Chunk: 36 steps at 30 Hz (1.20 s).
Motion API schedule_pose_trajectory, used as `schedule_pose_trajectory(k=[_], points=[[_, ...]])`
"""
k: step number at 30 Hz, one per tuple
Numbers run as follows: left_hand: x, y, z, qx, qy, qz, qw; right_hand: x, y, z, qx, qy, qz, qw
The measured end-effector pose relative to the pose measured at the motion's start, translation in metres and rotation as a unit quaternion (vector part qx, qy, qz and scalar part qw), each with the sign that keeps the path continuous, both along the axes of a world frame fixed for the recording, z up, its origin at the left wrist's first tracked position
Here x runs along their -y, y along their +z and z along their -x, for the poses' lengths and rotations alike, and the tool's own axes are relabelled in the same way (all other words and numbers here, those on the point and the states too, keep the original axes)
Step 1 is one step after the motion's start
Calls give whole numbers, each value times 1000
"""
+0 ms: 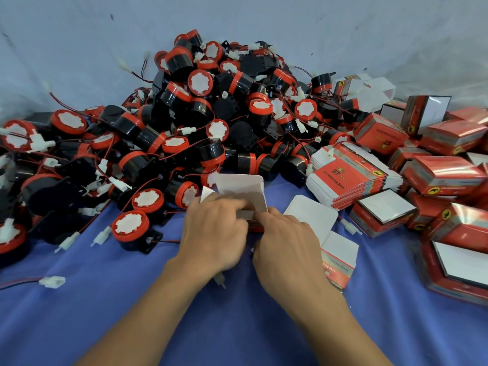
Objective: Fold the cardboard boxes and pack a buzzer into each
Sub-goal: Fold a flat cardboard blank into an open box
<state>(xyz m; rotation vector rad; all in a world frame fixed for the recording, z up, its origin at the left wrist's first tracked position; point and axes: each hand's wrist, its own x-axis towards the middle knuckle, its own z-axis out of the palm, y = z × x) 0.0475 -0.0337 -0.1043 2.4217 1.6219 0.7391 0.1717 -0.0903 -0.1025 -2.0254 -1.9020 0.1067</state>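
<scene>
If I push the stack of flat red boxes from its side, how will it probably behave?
The stack of flat boxes will probably shear and fan out rather than move as one block: its sheets look glossy and sit staggered at the edges. A single sheet likely bends easily, being thin card. The white connector lying on top would probably slide off.

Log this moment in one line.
phase: box folding | left hand: grips cardboard box | right hand: grips it | buzzer pile: behind
</scene>
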Motion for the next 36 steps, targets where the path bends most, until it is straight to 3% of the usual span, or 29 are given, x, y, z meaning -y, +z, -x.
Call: schedule_pose_trajectory(k=[4, 9, 15, 21, 24, 31, 34, 36], points=[[5, 7, -1, -11, 71, 14, 997, 0, 2, -3, 15, 23, -5, 1000], [2, 8, 4, 1, 14, 24, 1000, -2, 2, -7, 23, 18, -10, 1000], [-4, -9, 3, 43, -20, 50, 998, -3, -1, -7, -62, -6, -46, 997], [1, -9, -2, -90, -49, -65, 993, -10, -5, -8, -70, -18, -70, 995], [8, -4, -5, -149, -45, -74, 985, -10, -7, -7, -42, -7, -20, 999], [8, -6, -7, -76, -54, -58, 994, -11, -8, -12, -15, -1, 26, 1000], [7, -3, -9, -97, -42, -55, 993, -13, -11, -12, -11, 10, 4, 1000], [6, -4, -9, -113, -37, -66, 991, -14, -11, -14, -59, 26, -30, 997]])
